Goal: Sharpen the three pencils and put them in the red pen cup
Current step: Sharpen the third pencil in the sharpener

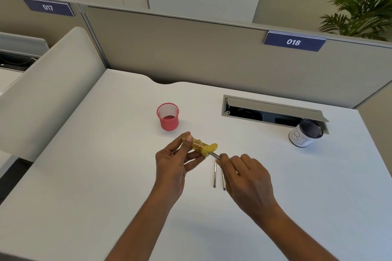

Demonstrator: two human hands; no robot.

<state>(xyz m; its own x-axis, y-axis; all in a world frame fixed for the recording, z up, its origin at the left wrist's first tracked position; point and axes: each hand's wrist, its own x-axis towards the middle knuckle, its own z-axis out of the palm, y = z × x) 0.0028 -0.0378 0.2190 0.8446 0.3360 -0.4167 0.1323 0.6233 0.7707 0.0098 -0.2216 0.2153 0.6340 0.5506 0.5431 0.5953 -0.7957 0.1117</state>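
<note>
Desk [101, 176], white, fills the lower frame, with a grey partition [191, 48] behind it. Left hand [176, 167], at centre, is curled round a yellow barrel sharpener [200, 146], thumb at its far end. Right hand [248, 178], just right of it, pinches one pencil [214, 155] close to the sharpener's mouth, tip inserted.

Red mesh pen cup [167, 116] stands upright above the hands; no pencils are seen in it. Black mesh cup [305, 135] stands at right. Two loose pencils [215, 176] lie side by side on the desk below the sharpener, one partly hidden by the right hand.

Pencils are judged light, stiff and thin, the point brittle; a hold near the mouth is advised. The smooth plastic barrel may slip.

Partition plates read "017" [48, 7] at upper left and "018" [293, 42] at upper right. The black cup's paper wrap bears handwriting, apparently "BI".
</note>
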